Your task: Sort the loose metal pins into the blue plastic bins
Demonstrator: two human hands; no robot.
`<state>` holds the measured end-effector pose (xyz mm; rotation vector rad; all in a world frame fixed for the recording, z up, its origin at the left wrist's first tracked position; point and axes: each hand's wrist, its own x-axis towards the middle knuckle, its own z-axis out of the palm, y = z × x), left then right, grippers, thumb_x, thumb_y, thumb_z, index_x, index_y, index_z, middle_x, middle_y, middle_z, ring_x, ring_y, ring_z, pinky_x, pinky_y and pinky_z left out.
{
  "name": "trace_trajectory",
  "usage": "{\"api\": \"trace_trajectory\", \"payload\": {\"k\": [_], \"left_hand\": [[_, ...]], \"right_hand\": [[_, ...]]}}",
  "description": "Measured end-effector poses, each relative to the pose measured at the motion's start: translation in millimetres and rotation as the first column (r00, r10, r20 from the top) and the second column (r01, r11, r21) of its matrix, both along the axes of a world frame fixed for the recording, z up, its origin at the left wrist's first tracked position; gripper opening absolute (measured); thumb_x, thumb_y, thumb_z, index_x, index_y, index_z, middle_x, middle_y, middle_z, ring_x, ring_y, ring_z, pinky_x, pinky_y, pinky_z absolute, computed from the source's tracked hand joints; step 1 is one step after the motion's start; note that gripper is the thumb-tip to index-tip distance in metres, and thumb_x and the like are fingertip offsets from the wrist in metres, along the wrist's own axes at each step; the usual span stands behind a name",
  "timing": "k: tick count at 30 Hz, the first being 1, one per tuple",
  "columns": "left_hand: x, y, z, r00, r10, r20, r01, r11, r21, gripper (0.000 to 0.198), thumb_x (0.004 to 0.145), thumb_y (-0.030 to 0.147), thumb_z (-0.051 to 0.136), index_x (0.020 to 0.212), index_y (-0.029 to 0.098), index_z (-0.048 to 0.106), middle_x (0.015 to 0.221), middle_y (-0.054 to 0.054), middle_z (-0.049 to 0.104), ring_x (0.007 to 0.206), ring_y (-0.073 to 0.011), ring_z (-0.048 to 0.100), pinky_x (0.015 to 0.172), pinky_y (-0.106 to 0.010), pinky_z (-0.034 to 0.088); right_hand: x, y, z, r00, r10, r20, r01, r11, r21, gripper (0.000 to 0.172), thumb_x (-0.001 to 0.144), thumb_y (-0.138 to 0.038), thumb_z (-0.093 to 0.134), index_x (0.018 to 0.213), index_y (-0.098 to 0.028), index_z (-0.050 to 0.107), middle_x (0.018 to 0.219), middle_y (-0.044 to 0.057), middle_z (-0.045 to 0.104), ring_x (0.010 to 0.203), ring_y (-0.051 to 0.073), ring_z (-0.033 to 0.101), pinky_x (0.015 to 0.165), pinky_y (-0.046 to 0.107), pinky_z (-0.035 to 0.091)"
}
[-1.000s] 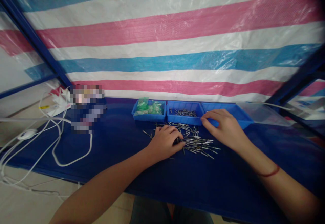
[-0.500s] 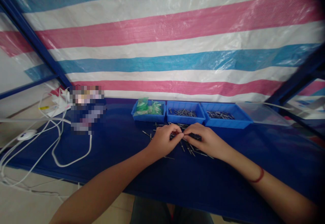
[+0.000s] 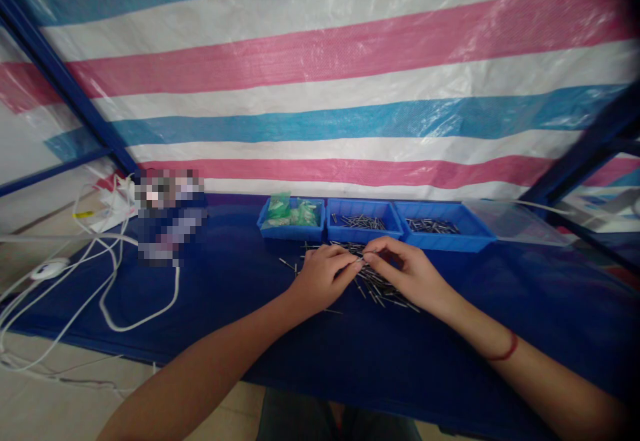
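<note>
My left hand (image 3: 327, 274) is closed in a pinch over the middle of the table, thumb and forefinger pressed on a thin metal pin (image 3: 359, 260). Facing it, my right hand (image 3: 407, 271) pinches at the same small piece, the fingertips of both hands almost touching. Most of the pin is hidden by the fingers. Beneath and around the hands lies a loose pile of thin metal pins (image 3: 374, 289), dark and silvery, pointing in many directions. Some stray pins (image 3: 287, 264) lie left of the pile.
Behind the pile stand three blue bins: the left bin (image 3: 295, 232) with green plastic bags (image 3: 280, 211), the middle bin (image 3: 363, 233) and right bin (image 3: 450, 241) with metal pins. White cables (image 3: 117, 324) lie at the left of the blue table (image 3: 225, 354). A striped sheet (image 3: 320, 67) hangs behind.
My right hand's fingers have shifted slightly up and opened a little from the palm, while the pinch stays near my left fingertips. My left fingers have straightened a little.
</note>
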<state>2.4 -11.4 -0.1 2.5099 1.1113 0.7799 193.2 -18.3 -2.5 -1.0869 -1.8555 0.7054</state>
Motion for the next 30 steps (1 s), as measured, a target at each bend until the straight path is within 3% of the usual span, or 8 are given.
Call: {"api": "trace_trajectory", "payload": {"k": [7,18,22,27,30], "left_hand": [[1.5,-0.2,0.8,0.998,-0.022,0.050,0.023,1.000,-0.015,0.024,0.094,0.032,0.046,0.099,0.021,0.066,0.095,-0.003,0.066,0.091,-0.0169,0.058,0.081,-0.028,0.041],[2.2,1.3,0.7,0.990,0.040,0.136,-0.036,0.999,-0.031,0.018,0.092,0.029,0.049,0.091,0.020,0.065,0.091,-0.003,0.067,0.090,-0.0173,0.060,0.080,-0.028,0.043],[1.0,1.5,3.1,0.978,0.104,0.182,-0.100,0.995,-0.028,0.015,0.090,0.028,0.053,0.091,0.020,0.065,0.090,-0.002,0.068,0.088,-0.0176,0.061,0.078,-0.028,0.044],[0.0,1.7,5.0,0.972,0.109,0.207,-0.110,0.994,-0.005,0.013,0.089,0.029,0.054,0.089,0.021,0.065,0.087,-0.002,0.067,0.085,-0.0166,0.062,0.077,-0.028,0.043],[-0.5,1.6,4.3,0.983,0.109,0.148,-0.112,0.994,0.015,0.019,0.088,0.034,0.056,0.100,0.020,0.063,0.089,-0.002,0.067,0.087,-0.0178,0.060,0.079,-0.031,0.042]], "right_hand": [[0.0,1.2,0.0,0.983,-0.022,-0.182,-0.003,0.991,-0.135,0.022,0.082,-0.043,0.060,0.083,-0.021,0.061,0.077,0.003,0.063,0.073,0.018,0.059,0.065,0.030,0.049],[-0.5,-0.5,2.4,0.987,-0.010,-0.159,-0.012,0.990,-0.139,0.019,0.082,-0.040,0.060,0.086,-0.022,0.064,0.077,0.002,0.064,0.071,0.017,0.059,0.063,0.030,0.048],[-0.3,-0.2,0.2,0.994,-0.023,-0.106,0.014,0.996,-0.089,0.019,0.084,-0.039,0.058,0.087,-0.021,0.064,0.079,0.002,0.065,0.071,0.017,0.060,0.063,0.030,0.049],[-1.3,-0.1,-2.4,0.992,-0.040,0.120,0.032,0.997,0.068,0.017,0.088,-0.035,0.052,0.091,-0.022,0.063,0.084,0.004,0.066,0.076,0.019,0.060,0.070,0.033,0.048],[7.3,4.6,1.8,0.975,-0.079,0.209,0.046,0.986,0.160,0.017,0.089,-0.033,0.049,0.091,-0.023,0.063,0.088,0.005,0.067,0.084,0.021,0.061,0.076,0.035,0.047]]}}
